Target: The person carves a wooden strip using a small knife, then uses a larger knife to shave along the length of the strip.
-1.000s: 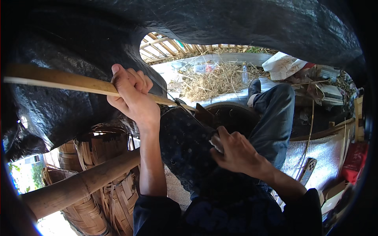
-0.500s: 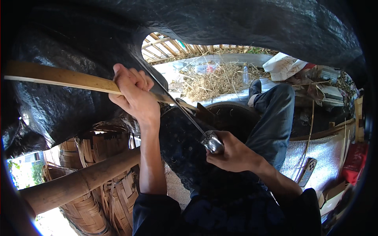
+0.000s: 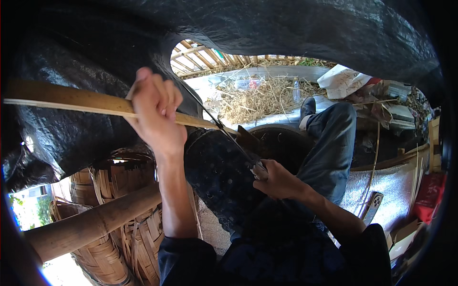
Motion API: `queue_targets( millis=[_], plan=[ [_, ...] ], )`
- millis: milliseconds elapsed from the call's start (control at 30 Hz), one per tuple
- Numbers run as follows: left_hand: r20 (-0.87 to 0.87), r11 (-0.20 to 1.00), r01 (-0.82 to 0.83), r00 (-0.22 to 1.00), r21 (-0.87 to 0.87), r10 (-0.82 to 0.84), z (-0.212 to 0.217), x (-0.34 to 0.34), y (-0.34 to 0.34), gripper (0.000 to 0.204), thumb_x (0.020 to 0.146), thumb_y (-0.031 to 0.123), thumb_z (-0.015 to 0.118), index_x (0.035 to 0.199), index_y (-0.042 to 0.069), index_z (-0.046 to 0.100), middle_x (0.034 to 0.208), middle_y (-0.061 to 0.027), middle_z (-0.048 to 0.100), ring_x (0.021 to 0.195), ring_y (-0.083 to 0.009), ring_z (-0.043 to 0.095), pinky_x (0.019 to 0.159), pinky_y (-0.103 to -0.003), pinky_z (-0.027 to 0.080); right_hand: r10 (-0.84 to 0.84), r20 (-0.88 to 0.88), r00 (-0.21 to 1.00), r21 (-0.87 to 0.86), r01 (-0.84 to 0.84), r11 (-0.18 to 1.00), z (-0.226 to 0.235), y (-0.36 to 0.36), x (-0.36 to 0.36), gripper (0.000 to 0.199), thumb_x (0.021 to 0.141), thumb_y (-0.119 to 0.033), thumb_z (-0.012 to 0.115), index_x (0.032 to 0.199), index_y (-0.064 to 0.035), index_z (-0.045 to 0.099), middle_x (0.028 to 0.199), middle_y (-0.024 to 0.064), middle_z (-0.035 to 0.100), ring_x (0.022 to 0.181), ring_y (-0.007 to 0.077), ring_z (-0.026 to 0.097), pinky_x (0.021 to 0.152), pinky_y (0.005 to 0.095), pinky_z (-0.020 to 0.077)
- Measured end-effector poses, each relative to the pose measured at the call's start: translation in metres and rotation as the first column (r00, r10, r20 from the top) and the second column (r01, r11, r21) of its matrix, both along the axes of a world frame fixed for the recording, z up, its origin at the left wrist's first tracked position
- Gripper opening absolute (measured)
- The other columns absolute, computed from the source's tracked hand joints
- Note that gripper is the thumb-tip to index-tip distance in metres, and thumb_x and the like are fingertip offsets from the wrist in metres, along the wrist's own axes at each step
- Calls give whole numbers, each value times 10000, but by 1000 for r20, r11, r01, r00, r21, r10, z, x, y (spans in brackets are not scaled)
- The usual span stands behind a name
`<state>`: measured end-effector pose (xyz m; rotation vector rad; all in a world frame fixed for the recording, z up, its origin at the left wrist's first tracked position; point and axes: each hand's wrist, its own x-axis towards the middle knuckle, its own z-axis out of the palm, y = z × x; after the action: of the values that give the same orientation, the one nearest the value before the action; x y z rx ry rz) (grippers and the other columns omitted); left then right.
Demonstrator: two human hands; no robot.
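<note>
My left hand (image 3: 160,114), slightly blurred, is closed around a long flat bamboo strip (image 3: 71,102). The strip runs from the left edge of the view to above my lap, its right end near a dark wedge-shaped piece (image 3: 248,138). In my right hand (image 3: 281,181), fingers wrapped around the handle, is a long thin-bladed knife (image 3: 236,143). Its dark blade slants up and to the left, crossing the strip to the right of my left hand. Whether blade and strip touch, I cannot tell.
A thick bamboo pole (image 3: 95,221) lies at lower left beside woven bamboo baskets (image 3: 102,252). Black plastic sheeting (image 3: 286,28) hangs overhead. Beyond my leg (image 3: 329,148) are straw shavings (image 3: 257,100) and a clear bottle (image 3: 296,90). A phone (image 3: 373,207) lies at right.
My left hand has shifted left and the strip's left end is a little lower. My right hand has moved slightly right, and the knife handle has turned.
</note>
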<state>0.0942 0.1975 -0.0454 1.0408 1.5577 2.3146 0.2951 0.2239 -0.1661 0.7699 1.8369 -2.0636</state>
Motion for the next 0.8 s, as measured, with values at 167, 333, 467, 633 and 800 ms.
queue_targets(
  millis=[167,333,467,633,800],
  plan=[
    [67,992,-94,993,-85,100,3,10,5,442,894,191,432,513,112,223,461,35,188,427,-53,160,424,-249,154,-77,-138,987,159,99,982,-18,-2,2,223,706,-119,577,824,58,510,608,173,570,547,248,599,542,356,458],
    [72,987,-140,987,-80,146,0,-5,7,427,889,185,436,520,112,234,465,37,195,429,-51,165,422,-246,150,-23,58,998,12,23,1000,-16,2,-7,252,697,-132,592,840,59,513,661,193,583,619,312,619,577,378,470],
    [57,975,-171,982,-139,180,0,-4,10,425,889,197,434,524,125,229,475,36,194,426,-57,167,424,-242,155,-95,-197,976,391,168,905,-6,1,-3,236,704,-143,596,823,46,518,696,215,589,647,358,606,599,400,482],
    [188,972,190,969,-141,-162,-19,0,12,427,900,222,412,530,139,215,462,39,196,398,-59,173,423,-235,147,38,-236,971,577,109,809,-9,6,1,216,713,-111,575,846,43,503,734,232,591,693,399,586,664,437,493],
    [196,971,85,980,-223,-41,-14,12,24,420,895,202,412,525,134,225,470,40,178,404,-62,155,415,-232,157,-39,-158,987,512,116,851,-8,9,4,268,701,-88,574,893,69,471,777,251,593,735,411,583,696,441,490]
  ],
)
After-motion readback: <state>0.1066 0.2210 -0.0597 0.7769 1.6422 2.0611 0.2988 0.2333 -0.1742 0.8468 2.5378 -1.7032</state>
